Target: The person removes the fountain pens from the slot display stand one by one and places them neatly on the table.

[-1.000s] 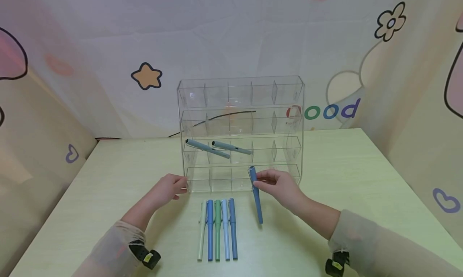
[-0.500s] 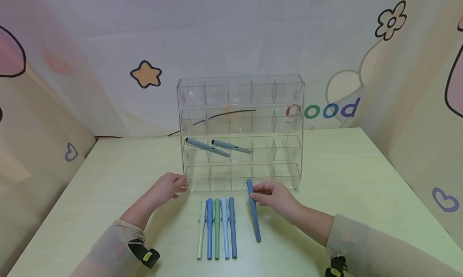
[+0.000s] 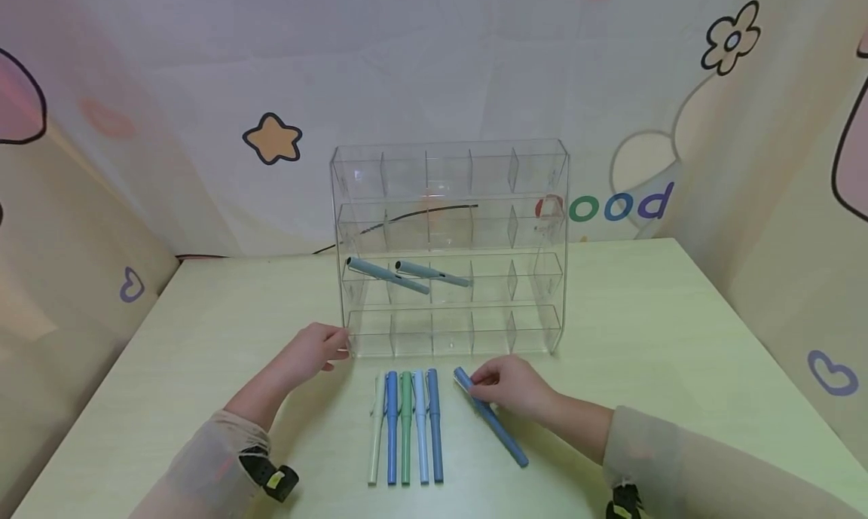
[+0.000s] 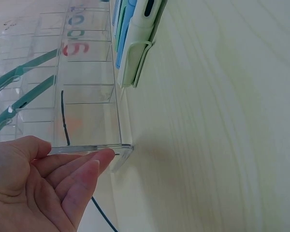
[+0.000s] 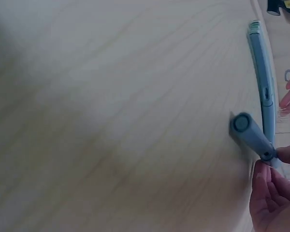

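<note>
My right hand [image 3: 511, 383] pinches a dark blue pen [image 3: 498, 427] by its cap end. The pen slants down to the right, low over the table, right of the pen row. My left hand [image 3: 317, 350] grips the lower left side panel of a clear acrylic rack [image 3: 453, 342], thumb on one side and fingers on the other, as the left wrist view shows at the panel's edge [image 4: 94, 148]. In front of the rack lie several pens side by side: a pale green pen [image 3: 376, 430], a blue one, a green pen [image 3: 406, 428], a light blue one and a darker blue pen [image 3: 435, 426].
Two grey-blue pens, one at the left [image 3: 386, 276] and another beside it [image 3: 434, 274], lie slanted in the rack's third tier. The rack stands on a pale wood table [image 3: 631, 338] before a printed cloth backdrop [image 3: 407, 67]. A dark cord runs behind the rack.
My right hand has brought the dark blue pen down from the rack's bottom tier toward the table, and the pen's lower end has swung right. The left hand stays at the rack.
</note>
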Action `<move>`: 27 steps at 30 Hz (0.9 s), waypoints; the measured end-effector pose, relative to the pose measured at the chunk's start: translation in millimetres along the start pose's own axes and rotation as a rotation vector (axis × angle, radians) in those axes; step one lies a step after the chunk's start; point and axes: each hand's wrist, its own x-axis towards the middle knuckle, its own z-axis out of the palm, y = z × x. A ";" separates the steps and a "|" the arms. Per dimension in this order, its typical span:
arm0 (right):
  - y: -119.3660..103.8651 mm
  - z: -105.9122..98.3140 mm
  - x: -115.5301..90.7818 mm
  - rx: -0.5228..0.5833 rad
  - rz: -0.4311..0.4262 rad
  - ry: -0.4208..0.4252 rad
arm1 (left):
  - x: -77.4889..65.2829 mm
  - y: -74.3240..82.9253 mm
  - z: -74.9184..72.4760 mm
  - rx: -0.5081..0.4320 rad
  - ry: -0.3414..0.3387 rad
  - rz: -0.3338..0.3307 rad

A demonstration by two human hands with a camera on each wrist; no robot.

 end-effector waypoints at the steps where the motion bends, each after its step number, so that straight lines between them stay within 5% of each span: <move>1: 0.5 0.4 0.2 -0.045 -0.022 0.001 | 0.0 0.1 0.0 -0.001 0.001 -0.001; 9: -0.2 0.1 0.1 -0.179 -0.099 -0.014 | -0.6 0.9 -0.4 -0.001 -0.005 -0.007; 27: -1.5 1.3 3.3 -0.163 -0.088 -0.015 | 0.2 1.4 -0.5 0.001 -0.002 -0.013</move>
